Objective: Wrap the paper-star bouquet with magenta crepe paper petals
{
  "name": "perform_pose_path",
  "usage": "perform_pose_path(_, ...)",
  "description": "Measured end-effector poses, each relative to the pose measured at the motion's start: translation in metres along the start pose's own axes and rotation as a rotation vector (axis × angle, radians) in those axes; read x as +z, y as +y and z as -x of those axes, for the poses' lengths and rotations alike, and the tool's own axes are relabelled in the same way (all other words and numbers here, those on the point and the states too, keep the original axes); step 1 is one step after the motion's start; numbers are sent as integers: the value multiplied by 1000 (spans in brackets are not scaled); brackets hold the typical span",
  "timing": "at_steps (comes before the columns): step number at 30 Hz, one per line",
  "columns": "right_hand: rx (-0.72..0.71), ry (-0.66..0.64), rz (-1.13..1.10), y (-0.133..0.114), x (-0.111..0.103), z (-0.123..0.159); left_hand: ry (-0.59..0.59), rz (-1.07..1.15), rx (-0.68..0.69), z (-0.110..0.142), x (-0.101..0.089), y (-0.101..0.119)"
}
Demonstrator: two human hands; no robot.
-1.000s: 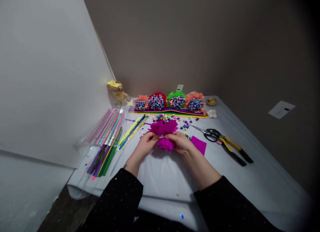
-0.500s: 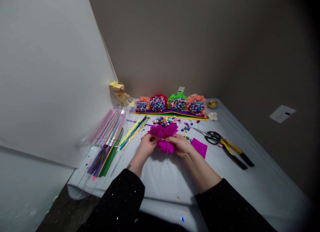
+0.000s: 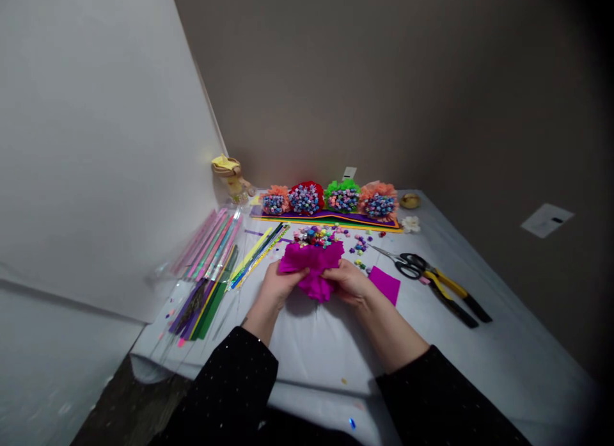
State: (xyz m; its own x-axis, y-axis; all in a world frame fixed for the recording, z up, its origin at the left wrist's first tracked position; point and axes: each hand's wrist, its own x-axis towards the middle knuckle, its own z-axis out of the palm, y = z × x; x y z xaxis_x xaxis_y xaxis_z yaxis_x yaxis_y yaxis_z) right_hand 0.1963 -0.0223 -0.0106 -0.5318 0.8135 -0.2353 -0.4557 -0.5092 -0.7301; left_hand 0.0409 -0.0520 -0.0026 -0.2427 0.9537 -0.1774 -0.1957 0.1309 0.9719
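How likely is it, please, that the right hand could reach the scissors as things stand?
Fairly likely: the right hand is close to the scissors, only a flat magenta paper square lying between, but it holds the crepe paper bunch.

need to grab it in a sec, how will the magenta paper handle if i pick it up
Probably floppy: the magenta paper crumples and folds where the left hand and right hand grip it. It likely weighs little for its size, being thin gathered sheets. Its crinkled edges look easy to tear if tugged.
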Motion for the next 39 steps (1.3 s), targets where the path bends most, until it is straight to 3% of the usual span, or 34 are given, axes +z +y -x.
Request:
perform_pose_path(4,-5,82,47,-2,1,0,94,-157,-4,4,3,2)
perform_pose_path(11,-69,130,148,-3,4,0,-123,-228,9,6,-4,14)
perform_pose_path(19,-99,124,219,-3,4,-1,-290,-337,-40,4,-11,31)
perform_pose_path(23,-112,120,232,-4,4,-1,-275,-437,-22,5,-7,38)
perform_pose_path(29,-112,146,231,-8,8,1,-225,-598,143,6,0,41)
perform_pose_path(33,-109,151,223,-13,10,3,-173,-707,169,2,4,43)
perform_pose_path(39,-130,156,165,-11,8,0,-285,-502,121,-1,10,45)
